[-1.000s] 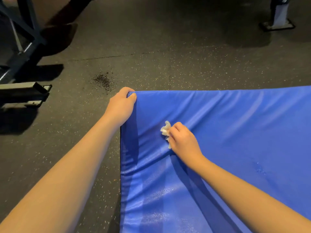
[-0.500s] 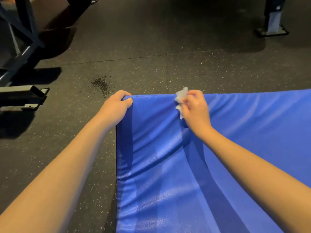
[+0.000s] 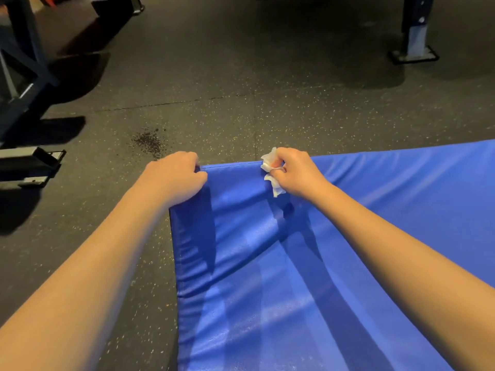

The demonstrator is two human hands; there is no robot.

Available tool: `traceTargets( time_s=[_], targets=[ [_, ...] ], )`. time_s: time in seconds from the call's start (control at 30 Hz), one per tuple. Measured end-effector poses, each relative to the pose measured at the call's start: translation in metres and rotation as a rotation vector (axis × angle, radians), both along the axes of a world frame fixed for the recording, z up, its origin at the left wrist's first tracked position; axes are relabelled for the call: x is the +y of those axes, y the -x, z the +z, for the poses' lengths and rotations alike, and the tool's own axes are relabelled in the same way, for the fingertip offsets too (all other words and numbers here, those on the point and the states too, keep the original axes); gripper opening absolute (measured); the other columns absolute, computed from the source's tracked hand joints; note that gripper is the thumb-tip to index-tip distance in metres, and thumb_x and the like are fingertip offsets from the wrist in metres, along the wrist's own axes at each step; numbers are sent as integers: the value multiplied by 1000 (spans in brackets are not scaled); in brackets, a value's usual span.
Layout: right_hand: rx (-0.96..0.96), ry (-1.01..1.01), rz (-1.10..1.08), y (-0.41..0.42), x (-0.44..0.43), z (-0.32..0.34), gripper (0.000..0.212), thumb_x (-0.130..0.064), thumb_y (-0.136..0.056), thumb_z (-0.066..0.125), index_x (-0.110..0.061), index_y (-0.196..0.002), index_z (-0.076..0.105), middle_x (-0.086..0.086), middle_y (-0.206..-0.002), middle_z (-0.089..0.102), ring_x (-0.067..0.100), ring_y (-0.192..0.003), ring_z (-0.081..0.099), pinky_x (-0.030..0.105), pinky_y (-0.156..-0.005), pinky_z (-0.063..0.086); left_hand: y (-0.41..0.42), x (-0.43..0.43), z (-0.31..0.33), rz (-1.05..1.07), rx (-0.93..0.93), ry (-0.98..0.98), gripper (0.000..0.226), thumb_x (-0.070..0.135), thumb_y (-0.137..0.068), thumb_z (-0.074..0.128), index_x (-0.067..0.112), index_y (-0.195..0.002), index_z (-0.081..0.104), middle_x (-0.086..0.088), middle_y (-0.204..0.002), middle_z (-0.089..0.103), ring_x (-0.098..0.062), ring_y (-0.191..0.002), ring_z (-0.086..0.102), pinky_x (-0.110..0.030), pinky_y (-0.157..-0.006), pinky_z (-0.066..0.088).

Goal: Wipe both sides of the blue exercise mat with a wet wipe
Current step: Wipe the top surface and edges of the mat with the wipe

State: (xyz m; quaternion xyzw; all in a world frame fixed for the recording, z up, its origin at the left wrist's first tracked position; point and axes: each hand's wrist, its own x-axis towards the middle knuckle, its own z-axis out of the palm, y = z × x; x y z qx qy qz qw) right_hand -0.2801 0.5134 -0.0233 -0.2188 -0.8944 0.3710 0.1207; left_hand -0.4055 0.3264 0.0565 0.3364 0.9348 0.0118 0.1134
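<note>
On the speckled dark floor [image 3: 214, 76], past a metal equipment foot [image 3: 26, 164] at far left, my left hand [image 3: 174, 178] is clenched over the near-left corner of the blue exercise mat [image 3: 334, 263], just as it was a second ago. The mat lies flat on the floor, its glossy cover creased and streaked with damp sheen. At its far edge my right hand [image 3: 297, 174] grasps the crumpled white wet wipe [image 3: 270, 170], fingers curled tight around it. A second ago that hand was rubbing further in on the surface.
</note>
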Motion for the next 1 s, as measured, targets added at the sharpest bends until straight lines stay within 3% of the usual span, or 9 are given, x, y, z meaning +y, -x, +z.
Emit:
traceTargets(
  time_s=[0.13,0.23,0.33,0.43,0.6,0.67,0.8,0.9,1.0],
  targets=[
    [35,3,28,-12,-5,10,42,-6,-87,61,-27,-61,35,-14,-62,48,4,-54,47,6,-55,33,-21,35,-22,-218,67,89,46,42,-100,39,20,-140,41,-7,-133,50,-28,-121,49,-40,-97,37],
    [86,-99,-22,-16,-4,2,31,-3,-84,64,-17,-65,44,-6,-68,47,23,-68,47,19,-57,30,-23,39,-34,-242,193,93,41,45,-101,35,20,-129,50,-7,-122,53,-28,-113,52,-38,-89,35],
    [178,-156,-245,-24,0,-19,3,-1,-87,58,2,-87,57,13,-97,47,28,-70,49,28,-58,31,-21,37,-35,-230,163,49,35,42,-102,34,19,-119,53,-6,-117,54,-28,-107,52,-36,-85,32],
    [237,-91,-459,-31,-16,-44,20,-14,-94,46,2,-98,56,15,-101,45,27,-74,57,37,-66,45,-22,38,-35,-228,122,12,31,40,-101,34,17,-108,54,-3,-110,54,-27,-103,52,-37,-84,30],
    [268,-332,126,-37,-81,-79,6,-11,-84,41,-16,-89,42,8,-80,45,26,-72,45,41,-51,49,-18,35,-38,-202,113,-33,30,38,-101,36,15,-102,55,-2,-106,55,-26,-98,51,-35,-79,27],
    [271,-364,60,-39,-70,-84,7,-11,-85,44,-13,-92,42,12,-78,47,30,-66,50,39,-44,47,-19,35,-39,-204,117,-43,30,38,-101,36,15,-99,55,-1,-101,54,-26,-95,51,-34,-78,26],
    [268,-197,-294,-49,-53,-88,15,-3,-84,50,-11,-90,60,10,-79,49,29,-66,54,26,-64,46,-18,34,-42,-214,113,-47,31,39,-101,34,16,-100,55,-1,-100,54,-24,-89,48,-35,-77,28],
    [173,-239,7,-52,-81,-92,14,-2,-77,50,-16,-77,45,8,-73,44,27,-64,42,43,-62,51,-16,34,-48,-199,115,-47,31,39,-101,33,17,-104,56,-1,-103,55,-24,-90,49,-34,-77,28],
    [174,-346,142,-50,-80,-98,9,-8,-85,43,-11,-77,45,11,-70,43,25,-56,38,39,-39,44,-15,34,-53,-189,122,-41,31,39,-101,34,18,-107,57,-2,-105,55,-24,-93,50,-34,-78,28]
  ],
)
